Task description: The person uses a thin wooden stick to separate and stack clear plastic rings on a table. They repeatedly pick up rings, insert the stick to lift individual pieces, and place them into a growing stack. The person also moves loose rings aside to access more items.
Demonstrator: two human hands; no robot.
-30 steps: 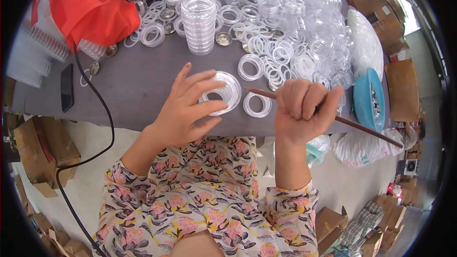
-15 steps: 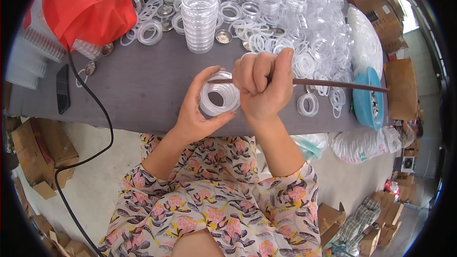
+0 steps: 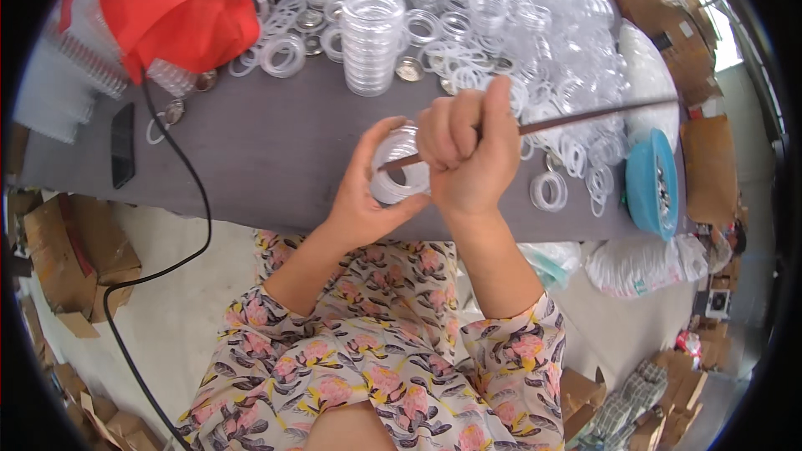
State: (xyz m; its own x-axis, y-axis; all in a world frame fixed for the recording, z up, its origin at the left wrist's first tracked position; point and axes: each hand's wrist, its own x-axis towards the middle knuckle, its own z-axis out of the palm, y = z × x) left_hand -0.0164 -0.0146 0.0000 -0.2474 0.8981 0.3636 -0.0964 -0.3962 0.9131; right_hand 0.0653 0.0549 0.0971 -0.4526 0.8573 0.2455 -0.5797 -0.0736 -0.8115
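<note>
L hand is curved in a half-open C, fingers on the far-left side & thumb on the near side of a clear round case, holding it by its outer wall; can't tell if it's 1 pc or several nested. R hand is closed in a fist, thumb up, w/ a thin brown stick gripped through it; the stick's L end is over the case's round opening, its other end points far right, & whether the tip touches the plastic can't be told. The case is near the middle of the grey table, a bit back from the near edge. Just right of the R hand: loose clear rings. Beyond the case, an upright stack of clear cases w/ a silver disc just right of its base; far right, a big heap of clear cases, then a white plastic bag & a blue basket w/ shiny metal pcs inside. Far left: red cloth over/beside clear stacks; nearer, a black phone & a black cable running off the near edge. Cardboard box on the floor, left.
</note>
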